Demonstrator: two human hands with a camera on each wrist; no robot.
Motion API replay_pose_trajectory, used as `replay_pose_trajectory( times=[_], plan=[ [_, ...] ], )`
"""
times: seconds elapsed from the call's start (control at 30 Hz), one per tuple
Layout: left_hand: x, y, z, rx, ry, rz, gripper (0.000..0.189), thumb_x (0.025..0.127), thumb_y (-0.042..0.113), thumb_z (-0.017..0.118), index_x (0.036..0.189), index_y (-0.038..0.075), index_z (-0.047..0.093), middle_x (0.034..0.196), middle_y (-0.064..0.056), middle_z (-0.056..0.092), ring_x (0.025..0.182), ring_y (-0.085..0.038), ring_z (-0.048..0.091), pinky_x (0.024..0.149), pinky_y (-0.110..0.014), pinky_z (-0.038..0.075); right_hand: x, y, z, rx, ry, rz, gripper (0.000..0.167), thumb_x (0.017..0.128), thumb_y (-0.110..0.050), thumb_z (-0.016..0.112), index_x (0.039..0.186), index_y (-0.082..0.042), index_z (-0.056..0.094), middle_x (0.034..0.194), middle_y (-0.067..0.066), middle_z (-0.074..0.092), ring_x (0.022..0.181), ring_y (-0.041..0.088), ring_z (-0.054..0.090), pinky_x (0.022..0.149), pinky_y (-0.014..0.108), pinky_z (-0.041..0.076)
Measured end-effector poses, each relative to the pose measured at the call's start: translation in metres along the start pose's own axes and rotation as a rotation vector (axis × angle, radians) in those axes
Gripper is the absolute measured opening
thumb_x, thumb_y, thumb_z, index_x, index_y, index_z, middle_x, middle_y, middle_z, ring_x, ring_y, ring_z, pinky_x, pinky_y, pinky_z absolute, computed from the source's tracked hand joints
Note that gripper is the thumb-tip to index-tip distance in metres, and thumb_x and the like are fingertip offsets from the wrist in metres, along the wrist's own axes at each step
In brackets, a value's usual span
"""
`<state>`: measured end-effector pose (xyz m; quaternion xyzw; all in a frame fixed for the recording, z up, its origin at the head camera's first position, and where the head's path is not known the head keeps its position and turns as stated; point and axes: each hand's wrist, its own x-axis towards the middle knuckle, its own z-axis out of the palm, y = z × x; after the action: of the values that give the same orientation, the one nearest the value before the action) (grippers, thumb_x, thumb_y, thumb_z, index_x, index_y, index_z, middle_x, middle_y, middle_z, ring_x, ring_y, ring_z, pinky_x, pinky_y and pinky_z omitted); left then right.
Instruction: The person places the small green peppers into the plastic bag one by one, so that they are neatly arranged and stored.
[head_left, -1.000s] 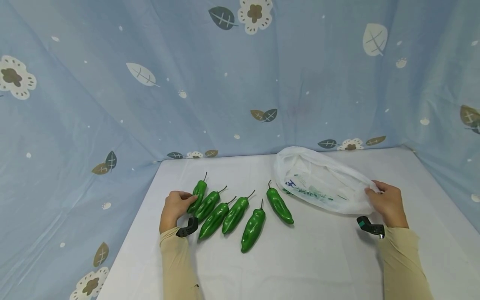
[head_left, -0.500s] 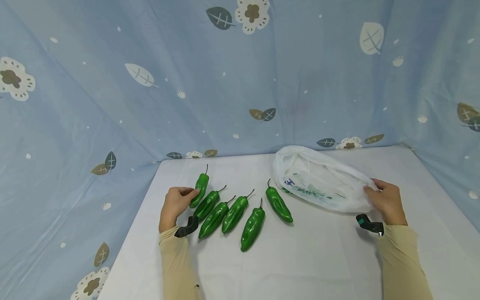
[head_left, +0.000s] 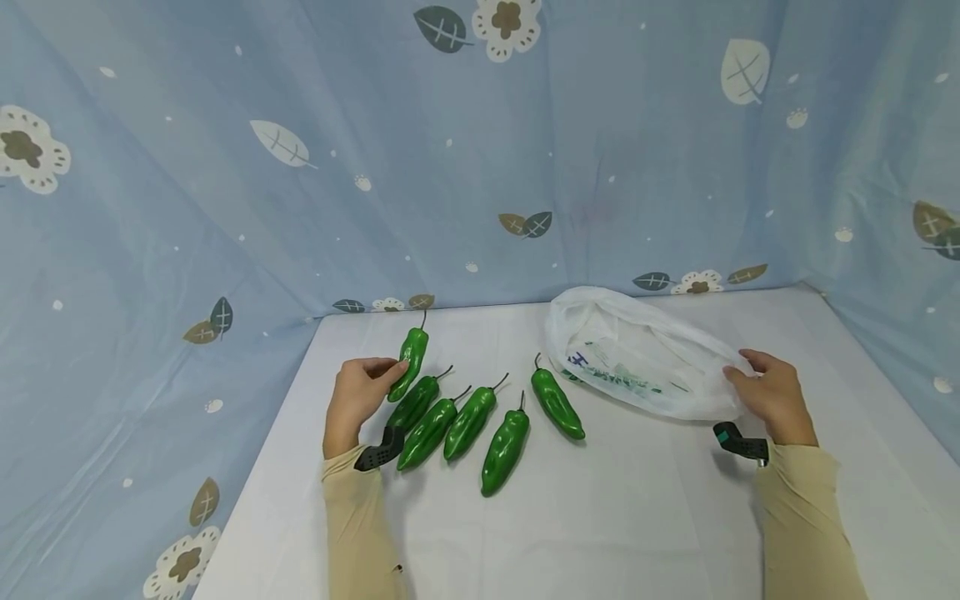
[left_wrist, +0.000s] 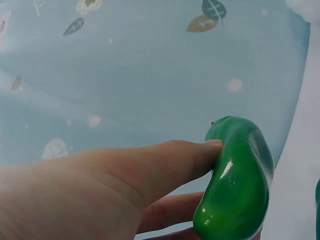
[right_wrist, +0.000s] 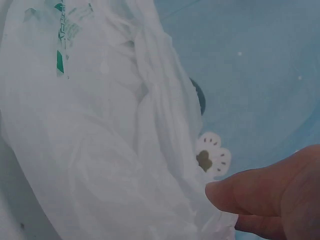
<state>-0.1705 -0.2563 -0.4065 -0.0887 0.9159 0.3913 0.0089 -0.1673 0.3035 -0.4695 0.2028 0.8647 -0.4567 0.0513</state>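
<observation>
My left hand (head_left: pixel 358 396) pinches a glossy green chili pepper (head_left: pixel 414 346) between thumb and fingers, its thin stem pointing up and away. In the left wrist view, the thumb presses one side of that pepper (left_wrist: pixel 237 190), and fingers show behind it. At the right, my right hand (head_left: pixel 774 398) pinches the near-right edge of a white plastic bag (head_left: pixel 705 398) with green and blue print. The bag's mouth gapes wide, and its crumpled film (right_wrist: pixel 105 145) fills much of the right wrist view. There the thumb lies at the bag's edge, with a finger partly hidden below.
Several more green peppers lie on the white table: three side by side near my left hand, such as one pepper (head_left: pixel 426 433), then another (head_left: pixel 506 452) and one (head_left: pixel 557 404) close to the bag. A blue patterned curtain (head_left: pixel 450 167) rises behind the table's back edge.
My left hand has raised the pepper and moved it slightly away from me, apart from the neighbouring ones. The right hand and the bag have stayed nearly still.
</observation>
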Motion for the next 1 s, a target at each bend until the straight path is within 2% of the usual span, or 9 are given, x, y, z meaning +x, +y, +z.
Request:
replay_pose_trajectory(
  times=[0.3, 0.47, 0.7, 1.0],
  plan=[
    [-0.004, 0.015, 0.006, -0.02, -0.003, 0.081, 0.041, 0.101, 0.036, 0.068, 0.126, 0.004, 0.074, 0.122, -0.019, 0.075, 0.112, -0.034, 0.07, 0.098, -0.052, 0.055, -0.005, 0.0, -0.003, -0.033, -0.025, -0.03, 0.067, 0.106, -0.025, 0.046, 0.159, 0.01, 0.022, 0.158, 0.044, 0.023, 0.136, 0.062, 0.04, 0.105, 0.07, 0.044],
    [-0.006, 0.024, 0.012, -0.054, -0.007, 0.099, 0.04, 0.101, 0.036, 0.068, 0.126, 0.005, 0.074, 0.122, -0.018, 0.075, 0.111, -0.032, 0.07, 0.098, -0.051, 0.055, -0.005, 0.0, -0.003, -0.052, -0.018, -0.054, 0.065, 0.106, -0.021, 0.046, 0.16, 0.008, 0.024, 0.158, 0.044, 0.024, 0.136, 0.062, 0.038, 0.105, 0.07, 0.043],
    [-0.01, 0.044, 0.029, -0.105, -0.009, 0.14, 0.036, 0.099, 0.035, 0.071, 0.122, 0.008, 0.076, 0.12, -0.015, 0.076, 0.11, -0.03, 0.071, 0.096, -0.049, 0.057, -0.005, 0.001, -0.003, -0.068, -0.017, -0.062, 0.064, 0.106, -0.021, 0.046, 0.159, 0.008, 0.026, 0.158, 0.043, 0.025, 0.137, 0.062, 0.038, 0.106, 0.071, 0.042],
    [-0.018, 0.069, 0.053, -0.181, -0.048, 0.21, 0.034, 0.097, 0.031, 0.074, 0.121, 0.007, 0.077, 0.119, -0.013, 0.077, 0.111, -0.029, 0.073, 0.098, -0.048, 0.057, -0.004, 0.0, -0.003, -0.067, -0.02, -0.037, 0.064, 0.106, -0.02, 0.046, 0.16, 0.006, 0.025, 0.16, 0.042, 0.023, 0.142, 0.064, 0.032, 0.109, 0.074, 0.038]
  ],
)
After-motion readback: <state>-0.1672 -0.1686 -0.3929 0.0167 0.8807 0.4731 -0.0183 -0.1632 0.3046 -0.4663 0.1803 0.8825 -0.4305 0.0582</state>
